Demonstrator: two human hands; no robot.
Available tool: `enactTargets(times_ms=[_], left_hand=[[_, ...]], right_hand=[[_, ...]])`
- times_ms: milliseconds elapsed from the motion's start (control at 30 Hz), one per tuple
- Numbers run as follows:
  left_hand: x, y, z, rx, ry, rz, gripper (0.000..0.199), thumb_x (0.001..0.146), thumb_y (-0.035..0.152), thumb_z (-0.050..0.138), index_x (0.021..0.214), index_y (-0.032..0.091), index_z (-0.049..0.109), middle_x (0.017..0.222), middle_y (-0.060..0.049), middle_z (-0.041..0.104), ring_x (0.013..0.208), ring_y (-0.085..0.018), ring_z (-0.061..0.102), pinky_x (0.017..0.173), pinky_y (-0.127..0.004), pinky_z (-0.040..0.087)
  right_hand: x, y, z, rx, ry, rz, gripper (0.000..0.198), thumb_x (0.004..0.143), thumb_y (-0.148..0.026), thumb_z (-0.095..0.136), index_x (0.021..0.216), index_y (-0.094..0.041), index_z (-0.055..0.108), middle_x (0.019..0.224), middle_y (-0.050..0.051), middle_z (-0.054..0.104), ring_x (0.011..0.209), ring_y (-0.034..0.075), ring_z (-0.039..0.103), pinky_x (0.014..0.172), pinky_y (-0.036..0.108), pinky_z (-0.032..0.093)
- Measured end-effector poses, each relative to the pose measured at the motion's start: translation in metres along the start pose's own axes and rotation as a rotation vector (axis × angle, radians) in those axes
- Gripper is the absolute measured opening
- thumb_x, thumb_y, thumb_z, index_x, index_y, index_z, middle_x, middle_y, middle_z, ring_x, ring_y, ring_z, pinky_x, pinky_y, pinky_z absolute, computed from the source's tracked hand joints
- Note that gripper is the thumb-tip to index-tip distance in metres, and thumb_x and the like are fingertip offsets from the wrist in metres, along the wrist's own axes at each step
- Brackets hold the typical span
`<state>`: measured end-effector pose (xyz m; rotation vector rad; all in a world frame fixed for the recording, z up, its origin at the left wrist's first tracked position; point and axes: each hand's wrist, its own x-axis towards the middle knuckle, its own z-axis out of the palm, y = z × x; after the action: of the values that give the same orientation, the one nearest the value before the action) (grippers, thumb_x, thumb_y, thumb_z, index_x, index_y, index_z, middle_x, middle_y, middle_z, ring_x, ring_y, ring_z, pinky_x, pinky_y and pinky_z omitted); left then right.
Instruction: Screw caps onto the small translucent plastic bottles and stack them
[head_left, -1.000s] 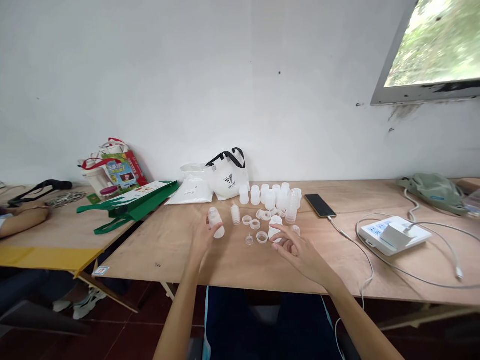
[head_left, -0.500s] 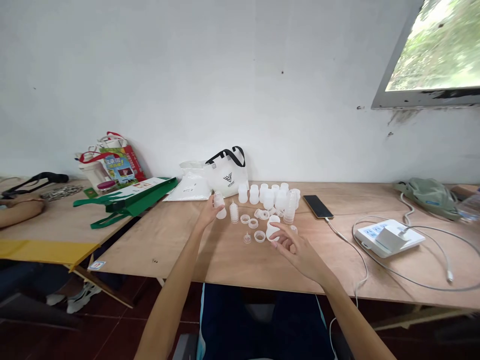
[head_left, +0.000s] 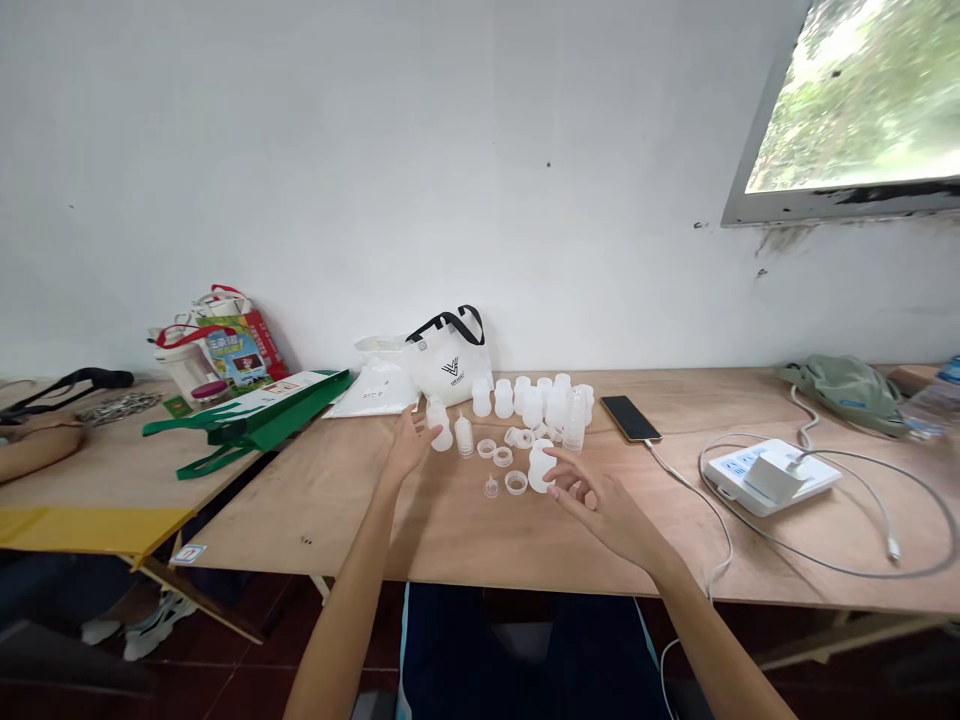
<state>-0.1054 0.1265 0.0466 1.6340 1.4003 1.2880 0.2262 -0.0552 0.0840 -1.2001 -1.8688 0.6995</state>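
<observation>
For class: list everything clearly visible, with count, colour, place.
Bottles: many, whitish, centre
Ridged tube: one, clear, among bottles
Nozzle tube: one, translucent, between hands
Rings: several, translucent, centre
Phone: one, black, right
Power strip: one, white, right
Cables: several, whitish, right
Cloth item: one, greenish, right
Tote: one, white, against wall
Packet: one, white, beside tote
Green bag: one, green, left
Printed bags: count unclear, multicoloured, left
Wall: one, white, behind
Window: one, grey, upper right
Tables: two, brown, centre, left
Other person's arm: one, bare, left
Left hand: one, bare, beside bottle
Right hand: one, bare, at bottle
Legs: two, navy, bottom
</observation>
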Motion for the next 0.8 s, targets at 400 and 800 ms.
enactTargets(times_ms=[400, 800], left_hand=[[-0.109, 0.059, 0.032, 0.131, -0.185, 0.027, 0.036, 0.092, 0.05, 0.055, 0.113, 0.022, 0.062, 0.104, -0.006, 0.07, 0.088, -0.02, 0.066, 0.081, -0.032, 0.051], [-0.12, 0.039, 0.044, 0.494, -0.407, 0.004, 0.027, 0.095, 0.041, 0.048, 0.087, 0.022, 0.064, 0.086, -0.003, 0.071, 0.08, -0.021, 0.063, 0.069, -0.028, 0.041]], right_hand=[[0.011, 0.027, -0.005, -0.08, 0.174, 0.025, 0.038, 0.096, -0.051, 0.052, 0.123, -0.027, 0.064, 0.097, 0.004, 0.073, 0.072, 0.017, 0.063, 0.063, 0.03, 0.051], [0.025, 0.083, 0.01, -0.479, 0.538, -0.083, 0.024, 0.095, -0.028, 0.043, 0.109, -0.023, 0.063, 0.115, 0.011, 0.063, 0.107, 0.027, 0.059, 0.092, 0.044, 0.047]])
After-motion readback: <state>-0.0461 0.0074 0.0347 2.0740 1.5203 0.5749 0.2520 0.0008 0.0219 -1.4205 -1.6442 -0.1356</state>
